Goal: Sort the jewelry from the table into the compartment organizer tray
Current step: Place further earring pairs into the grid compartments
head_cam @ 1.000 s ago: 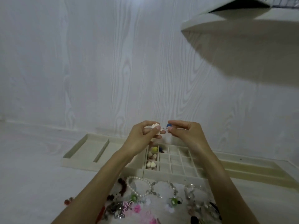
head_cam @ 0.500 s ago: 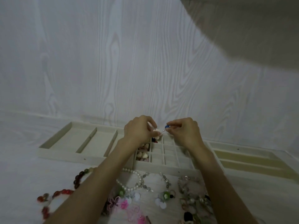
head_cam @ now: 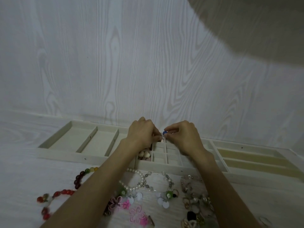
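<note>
Mid-frame over the tray (head_cam: 69, 153): left hand (head_cam: 143, 134) and right hand (head_cam: 184, 137) pinching a tiny blue-tipped earring (head_cam: 164, 133), mostly hidden by fingertips; left's grip unclear.

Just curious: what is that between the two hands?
In the head view, a small blue bead sits between left hand and right hand, pinched above the organizer tray.

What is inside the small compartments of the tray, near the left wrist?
One small compartment holds pale heart-shaped pieces. Its neighbours to the right look bare. The left hand covers the compartments behind.

home, wood-grain wall (head_cam: 115, 63), jewelry tray (head_cam: 85, 155)
</note>
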### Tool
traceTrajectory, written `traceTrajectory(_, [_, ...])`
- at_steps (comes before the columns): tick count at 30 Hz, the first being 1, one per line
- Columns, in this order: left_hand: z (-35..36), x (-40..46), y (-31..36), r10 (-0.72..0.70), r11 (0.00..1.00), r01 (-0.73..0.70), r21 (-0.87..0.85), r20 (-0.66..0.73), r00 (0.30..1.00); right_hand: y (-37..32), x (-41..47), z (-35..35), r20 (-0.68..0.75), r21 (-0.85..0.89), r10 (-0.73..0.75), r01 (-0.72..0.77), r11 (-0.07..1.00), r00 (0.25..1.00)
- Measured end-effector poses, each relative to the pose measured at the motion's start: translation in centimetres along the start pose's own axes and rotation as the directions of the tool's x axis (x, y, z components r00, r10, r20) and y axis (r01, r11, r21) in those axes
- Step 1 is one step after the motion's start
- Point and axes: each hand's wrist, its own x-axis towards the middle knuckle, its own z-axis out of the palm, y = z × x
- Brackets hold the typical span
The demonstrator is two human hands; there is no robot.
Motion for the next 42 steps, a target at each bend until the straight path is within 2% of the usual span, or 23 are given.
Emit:
traceTrajectory(6, [-0.2, 0.0, -0.3, -0.078, 0.996, 0.074, -0.056, -0.061, 0.995, 0.0, -0.3, 0.9, 0.035, -0.091, -0.066, 0.069, 0.994, 0.997])
traceTrajectory(9, [-0.5, 0.0, -0.1, -0.092, 0.993, 0.089, -0.077, -0.033, 0.995, 0.2, -0.2, 1.2, -0.003, -0.107, -0.093, 0.092, 0.99, 0.996])
traceTrajectory(15, [-1.4, 0.0, 0.3, -0.026, 1.0, 0.026, 0.008, 0.015, 1.0, 0.2, 0.0, 1.6, 0.026, -0.034, -0.032, 0.033, 0.999, 0.999])
traceTrajectory(23, [-2.2, 0.1, -0.5, -0.027, 0.999, 0.03, -0.023, 0.093, 0.995, 0.0, 0.1, 0.2, -0.028, -0.196, -0.068, 0.062, 0.979, 0.997])
traceTrajectory(28, [-3.0, 0.4, -0.7, 0.012, 1.0, -0.006, -0.03, 0.212, 0.977, -1.1, 0.2, -1.0, 0.156, -0.399, -0.052, 0.111, 0.91, 0.986])
traceTrajectory(32, [-2.8, 0.3, -0.6, 0.004, 1.0, -0.006, 0.005, 0.284, 0.959, -1.6, -0.4, -1.0, 0.27, -0.442, -0.027, 0.149, 0.884, 0.962])
traceTrajectory(36, [-2.6, 0.4, -0.8, 0.008, 1.0, 0.0, -0.025, 0.307, 0.952, -1.7, -0.4, -0.9, 0.248, -0.42, -0.018, 0.125, 0.899, 0.969])
traceTrajectory(39, [-2.8, 1.1, -1.9, 0.018, 0.986, 0.029, -0.165, 0.273, 0.962, -1.8, -0.2, -1.0, 0.189, -0.407, -0.026, 0.103, 0.908, 0.982])
traceTrajectory(42, [-3.1, 1.6, -3.0, -0.003, 0.978, 0.047, -0.203, 0.212, 0.977, -2.0, -0.4, -0.9, 0.239, -0.415, -0.018, 0.119, 0.902, 0.971])
